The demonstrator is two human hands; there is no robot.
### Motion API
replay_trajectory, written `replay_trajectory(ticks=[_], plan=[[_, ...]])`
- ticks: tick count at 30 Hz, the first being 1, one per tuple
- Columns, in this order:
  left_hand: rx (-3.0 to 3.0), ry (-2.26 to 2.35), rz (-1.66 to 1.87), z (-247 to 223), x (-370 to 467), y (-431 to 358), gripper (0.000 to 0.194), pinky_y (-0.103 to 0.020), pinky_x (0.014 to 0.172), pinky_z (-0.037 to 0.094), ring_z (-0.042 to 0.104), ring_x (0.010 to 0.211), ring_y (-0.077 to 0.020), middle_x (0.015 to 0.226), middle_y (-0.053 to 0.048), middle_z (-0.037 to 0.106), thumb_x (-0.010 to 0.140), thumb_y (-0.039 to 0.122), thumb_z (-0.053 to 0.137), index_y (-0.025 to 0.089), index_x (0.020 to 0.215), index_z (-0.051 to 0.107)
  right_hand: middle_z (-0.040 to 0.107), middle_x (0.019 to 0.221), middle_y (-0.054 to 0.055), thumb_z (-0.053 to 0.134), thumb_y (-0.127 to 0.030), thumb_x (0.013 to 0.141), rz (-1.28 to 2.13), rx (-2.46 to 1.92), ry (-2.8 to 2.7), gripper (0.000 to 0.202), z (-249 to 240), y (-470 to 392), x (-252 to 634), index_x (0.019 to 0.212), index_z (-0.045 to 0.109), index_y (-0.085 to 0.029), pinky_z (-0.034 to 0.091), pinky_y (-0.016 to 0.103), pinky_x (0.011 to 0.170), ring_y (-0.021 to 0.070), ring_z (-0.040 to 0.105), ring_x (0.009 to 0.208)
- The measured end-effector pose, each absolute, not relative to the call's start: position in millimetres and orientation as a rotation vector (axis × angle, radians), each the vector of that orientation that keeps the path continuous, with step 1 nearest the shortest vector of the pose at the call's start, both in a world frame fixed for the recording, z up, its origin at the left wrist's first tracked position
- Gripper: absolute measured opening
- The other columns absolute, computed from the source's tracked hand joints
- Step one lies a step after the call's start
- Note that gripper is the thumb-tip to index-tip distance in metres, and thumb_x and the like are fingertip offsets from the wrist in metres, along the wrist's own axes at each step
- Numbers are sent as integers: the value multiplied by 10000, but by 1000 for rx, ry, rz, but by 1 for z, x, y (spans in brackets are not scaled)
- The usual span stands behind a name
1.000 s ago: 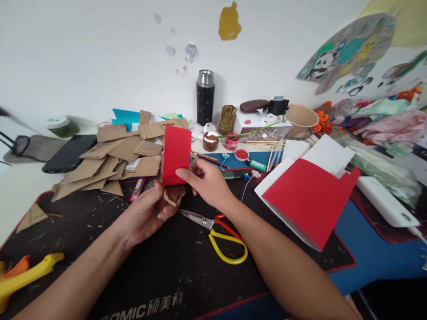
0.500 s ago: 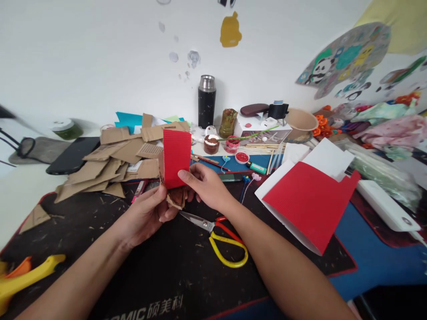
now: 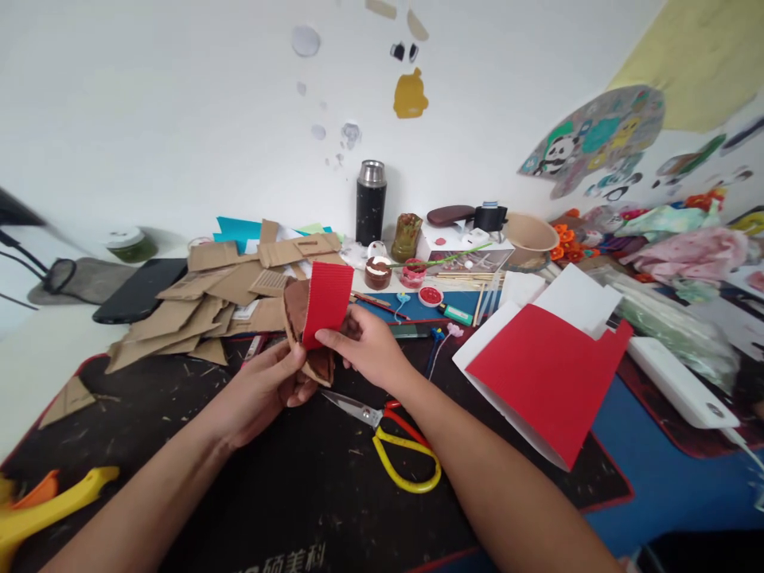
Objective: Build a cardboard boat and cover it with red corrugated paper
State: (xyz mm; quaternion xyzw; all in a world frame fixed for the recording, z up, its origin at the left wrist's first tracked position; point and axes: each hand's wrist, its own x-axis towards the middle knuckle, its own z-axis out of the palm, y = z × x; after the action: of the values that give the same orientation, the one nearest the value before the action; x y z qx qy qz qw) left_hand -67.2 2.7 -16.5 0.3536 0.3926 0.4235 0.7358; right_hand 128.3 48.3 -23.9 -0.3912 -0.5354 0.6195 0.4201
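Between my hands a small strip of red corrugated paper (image 3: 328,301) stands up against a brown-painted cardboard piece (image 3: 294,312). My left hand (image 3: 271,390) grips the cardboard piece near its lower edge, thumb at the red paper's bottom corner. With thumb and fingers, my right hand (image 3: 364,346) pinches the red paper's lower right side. Some fingertips of both hands are hidden behind the pieces. Just below lie scissors (image 3: 382,426) with one yellow and one red handle, blades pointing left. A larger red corrugated sheet (image 3: 543,366) with a cut-out corner lies to the right on white paper.
Cut cardboard pieces (image 3: 191,298) are heaped at the back left. A black flask (image 3: 371,205), an open brown paint jar (image 3: 378,273) and a red paint lid (image 3: 430,296) stand behind my hands. A yellow-handled tool (image 3: 60,505) lies front left, a white power strip (image 3: 680,382) at right.
The red paper has shifted right and tilted against the cardboard piece, so more of its brown face shows on the left. The whole view has dipped slightly upward.
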Motion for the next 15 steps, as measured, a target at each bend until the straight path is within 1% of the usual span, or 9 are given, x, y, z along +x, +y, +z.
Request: replay_trajectory(ticks=[4,6,9,11,13,15], plan=[[776,861,937,-17,-68,5,427,-203,455,388,560,523,-111,703,-57,702,864,527,936,132,928,788,645,736,-55,936,-590,830,1522,-1001,-1364,494,-29,49,128,1014,651,-231,415,253,437,119,560,502],[794,921,943,-18,-68,7,442,-209,441,437,628,525,-139,698,-69,719,866,539,931,129,918,774,643,735,-64,919,-548,847,1526,-993,-1354,468,-32,50,128,1049,644,-228,413,242,427,116,566,486],[859,1104,971,-22,-64,13,476,-242,489,564,766,620,-204,842,-111,799,860,547,919,142,1055,762,618,718,-87,860,-433,891,1467,-1039,-1354,376,-38,53,128,1122,658,-215,412,223,430,106,566,470],[909,1193,973,-26,-61,16,543,-268,494,599,791,613,-223,875,-100,816,863,535,898,160,1217,725,618,719,-91,802,-350,928,1427,-1084,-1382,302,-41,55,129,1163,678,-208,416,216,445,98,565,466],[960,1245,961,-28,-59,19,650,-267,402,539,727,473,-214,769,-45,790,867,530,878,177,1365,652,626,713,-90,769,-303,955,1398,-1119,-1410,263,-43,55,129,1186,694,-203,426,218,466,98,570,467],[1058,1322,949,-29,-60,19,751,-257,315,416,608,342,-194,644,26,725,863,540,858,183,1463,582,620,685,-92,765,-294,975,1351,-1156,-1445,249,-44,55,130,1198,713,-196,437,228,489,105,577,467]])
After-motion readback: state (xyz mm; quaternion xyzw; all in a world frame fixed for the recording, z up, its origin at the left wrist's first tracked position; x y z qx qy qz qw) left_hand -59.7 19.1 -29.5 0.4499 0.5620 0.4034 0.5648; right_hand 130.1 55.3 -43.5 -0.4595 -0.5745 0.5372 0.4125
